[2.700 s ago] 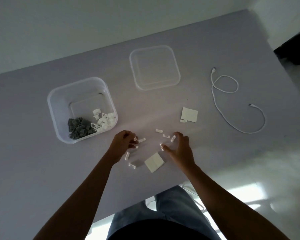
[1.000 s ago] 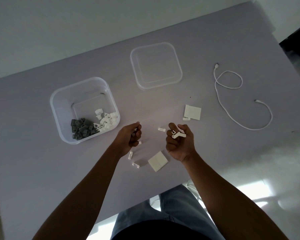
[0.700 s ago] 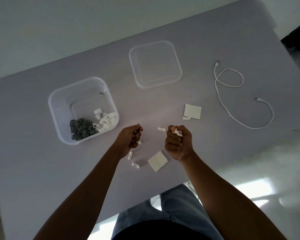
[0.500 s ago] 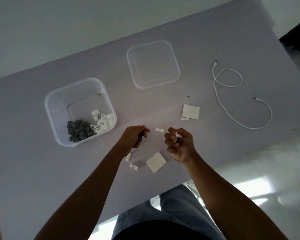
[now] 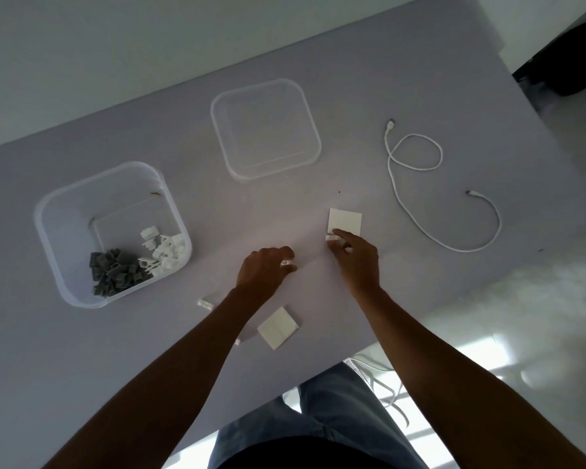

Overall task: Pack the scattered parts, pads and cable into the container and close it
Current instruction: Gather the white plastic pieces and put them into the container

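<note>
Right hand [image 5: 354, 257] touching small part [image 5: 331, 237]

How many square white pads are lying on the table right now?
2. One pad lies at the right hand's fingertips, right of center; the other pad lies near the table's front edge beside the left forearm. None seems hidden.

Right hand [image 5: 356, 262] reached out toward 1 o'clock, fingers [image 5: 344, 235] now touching a small white clip [image 5: 331, 237] beside the far pad [image 5: 344, 222]. Left hand [image 5: 263, 272] lowered forward, pinching another clip [image 5: 287, 263].
</note>
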The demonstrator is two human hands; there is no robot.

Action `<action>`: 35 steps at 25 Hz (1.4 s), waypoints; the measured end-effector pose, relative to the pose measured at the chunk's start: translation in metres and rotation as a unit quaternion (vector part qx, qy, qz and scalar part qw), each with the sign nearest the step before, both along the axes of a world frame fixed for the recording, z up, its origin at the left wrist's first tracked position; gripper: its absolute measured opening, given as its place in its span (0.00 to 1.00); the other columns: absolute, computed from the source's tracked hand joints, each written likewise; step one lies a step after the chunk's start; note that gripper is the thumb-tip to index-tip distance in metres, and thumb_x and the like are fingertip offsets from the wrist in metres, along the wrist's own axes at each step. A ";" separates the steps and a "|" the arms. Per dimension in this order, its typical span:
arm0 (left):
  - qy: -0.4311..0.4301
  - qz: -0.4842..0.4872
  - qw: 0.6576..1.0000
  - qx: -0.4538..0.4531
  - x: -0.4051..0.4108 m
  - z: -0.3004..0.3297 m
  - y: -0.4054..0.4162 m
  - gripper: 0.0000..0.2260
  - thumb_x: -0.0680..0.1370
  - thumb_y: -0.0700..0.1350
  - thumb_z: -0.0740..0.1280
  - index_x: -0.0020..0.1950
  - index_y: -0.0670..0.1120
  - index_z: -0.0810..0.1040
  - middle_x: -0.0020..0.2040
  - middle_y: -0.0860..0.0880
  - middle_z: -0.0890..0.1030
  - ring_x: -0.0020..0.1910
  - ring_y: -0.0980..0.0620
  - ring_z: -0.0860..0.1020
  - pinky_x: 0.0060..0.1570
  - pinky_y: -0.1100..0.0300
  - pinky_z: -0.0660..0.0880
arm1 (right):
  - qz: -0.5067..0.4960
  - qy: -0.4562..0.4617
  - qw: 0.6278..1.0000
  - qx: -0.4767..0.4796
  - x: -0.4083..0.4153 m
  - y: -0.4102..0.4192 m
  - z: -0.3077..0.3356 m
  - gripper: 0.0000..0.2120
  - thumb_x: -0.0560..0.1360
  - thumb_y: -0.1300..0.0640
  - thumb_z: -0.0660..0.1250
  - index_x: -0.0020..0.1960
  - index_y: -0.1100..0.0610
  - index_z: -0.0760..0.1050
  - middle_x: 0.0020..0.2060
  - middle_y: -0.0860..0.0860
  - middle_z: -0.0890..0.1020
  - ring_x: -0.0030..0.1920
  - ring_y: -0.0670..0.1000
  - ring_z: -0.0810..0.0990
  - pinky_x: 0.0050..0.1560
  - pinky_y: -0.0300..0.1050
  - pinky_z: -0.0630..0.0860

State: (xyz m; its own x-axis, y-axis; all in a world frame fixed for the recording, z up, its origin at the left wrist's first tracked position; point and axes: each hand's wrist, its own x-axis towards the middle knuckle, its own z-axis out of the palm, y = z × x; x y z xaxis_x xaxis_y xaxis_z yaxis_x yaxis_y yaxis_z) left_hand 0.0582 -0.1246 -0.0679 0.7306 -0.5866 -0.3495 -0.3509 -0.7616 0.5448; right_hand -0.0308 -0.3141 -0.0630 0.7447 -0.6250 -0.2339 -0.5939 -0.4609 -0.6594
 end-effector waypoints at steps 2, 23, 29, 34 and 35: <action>-0.005 0.003 1.000 -0.004 -0.001 -0.005 0.000 0.09 0.78 0.54 0.66 0.52 0.51 0.80 0.50 0.50 0.84 0.48 0.45 0.81 0.49 0.53 0.75 | 0.053 0.035 0.997 -0.036 0.005 -0.002 -0.001 0.09 0.77 0.51 0.68 0.55 0.51 0.83 0.49 0.55 0.85 0.50 0.57 0.82 0.51 0.48 0.76; 0.582 0.379 0.590 -0.411 -0.005 0.056 0.130 0.13 0.81 0.50 0.60 0.37 0.49 0.72 0.29 0.53 0.61 0.21 0.58 0.58 0.20 0.64 0.50 | -0.115 -0.094 0.722 0.676 0.008 0.109 0.042 0.13 0.69 0.58 0.54 0.40 0.60 0.77 0.37 0.57 0.78 0.29 0.51 0.68 0.30 0.40 0.54; 0.489 0.331 0.756 -0.281 -0.005 0.054 0.177 0.18 0.80 0.55 0.61 0.34 0.48 0.66 0.33 0.47 0.55 0.29 0.51 0.52 0.29 0.57 0.48 | -0.106 -0.061 0.793 0.596 0.003 0.143 0.038 0.28 0.81 0.41 0.54 0.39 0.61 0.79 0.33 0.56 0.79 0.28 0.51 0.71 0.29 0.42 0.60; 0.487 0.324 0.754 -0.299 -0.005 0.054 0.190 0.28 0.81 0.64 0.50 0.32 0.44 0.65 0.30 0.45 0.55 0.27 0.50 0.51 0.28 0.58 0.48 | -0.087 -0.016 0.866 0.493 0.001 0.164 0.029 0.20 0.81 0.48 0.61 0.41 0.60 0.81 0.32 0.56 0.77 0.27 0.50 0.70 0.26 0.40 0.63; 0.482 0.328 0.758 -0.292 -0.006 0.053 0.191 0.26 0.82 0.61 0.51 0.32 0.45 0.67 0.29 0.46 0.58 0.27 0.51 0.52 0.29 0.57 0.48 | -0.076 -0.016 0.892 0.446 0.001 0.167 0.027 0.16 0.81 0.51 0.63 0.43 0.60 0.82 0.32 0.54 0.77 0.27 0.50 0.70 0.26 0.41 0.65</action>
